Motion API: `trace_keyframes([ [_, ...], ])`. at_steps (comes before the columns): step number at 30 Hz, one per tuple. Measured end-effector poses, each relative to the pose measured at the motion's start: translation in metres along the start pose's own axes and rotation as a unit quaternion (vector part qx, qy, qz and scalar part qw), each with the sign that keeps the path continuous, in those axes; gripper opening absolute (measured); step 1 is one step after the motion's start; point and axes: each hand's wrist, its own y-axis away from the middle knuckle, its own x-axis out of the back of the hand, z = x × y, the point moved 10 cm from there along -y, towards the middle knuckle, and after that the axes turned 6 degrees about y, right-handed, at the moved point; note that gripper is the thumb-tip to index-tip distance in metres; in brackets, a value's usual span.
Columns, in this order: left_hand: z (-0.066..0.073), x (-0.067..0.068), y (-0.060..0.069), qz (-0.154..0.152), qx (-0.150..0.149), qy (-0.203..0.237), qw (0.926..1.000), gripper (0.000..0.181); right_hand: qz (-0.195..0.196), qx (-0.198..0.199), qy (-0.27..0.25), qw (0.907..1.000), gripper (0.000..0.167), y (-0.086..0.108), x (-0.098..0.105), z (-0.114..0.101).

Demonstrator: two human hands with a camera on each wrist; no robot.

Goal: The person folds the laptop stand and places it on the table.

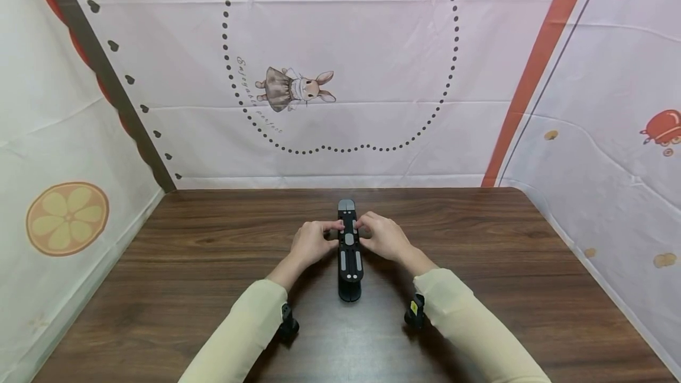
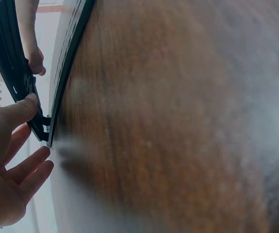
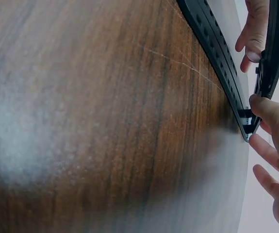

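A black folding laptop stand (image 1: 349,265) with grey pads lies lengthwise on the table, its far end tipped in grey. Its upper arm is raised from its base (image 1: 349,295), and both wrist views show the two parts forming a narrow V joined at the hinge end. My left hand (image 1: 311,242) pinches the upper arm from the left near the hinge. Opposite it, my right hand (image 1: 387,239) pinches the same arm from the right. In the left wrist view the thumb (image 2: 24,109) presses the arm's side; some fingertips are hidden behind the stand.
Brown wood-grain table (image 1: 213,241) spreads around the stand. A printed cloth (image 1: 372,75) hangs behind it, with more cloth along both sides. Small black cameras (image 1: 287,325) sit on both wrists, below cream sleeves.
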Motion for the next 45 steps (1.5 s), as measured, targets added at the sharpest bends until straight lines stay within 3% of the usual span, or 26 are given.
trace_keyframes([
  [24,0.002,-0.008,0.003,-0.027,-0.010,-0.031,0.9991,0.034,-0.009,0.037,0.045,0.9982,0.027,0.001,-0.002,-0.006],
  [34,0.005,-0.010,0.004,-0.037,-0.018,-0.074,0.9964,0.033,-0.012,0.046,0.069,0.9965,0.028,0.001,-0.004,-0.009],
  [39,0.006,-0.014,0.005,-0.052,-0.028,-0.102,0.9931,0.034,-0.011,0.059,0.090,0.9942,0.026,0.001,-0.005,-0.011],
  [45,0.009,-0.015,0.007,-0.074,-0.030,-0.105,0.9912,0.035,-0.016,0.064,0.076,0.9949,0.018,0.002,-0.003,-0.013],
])
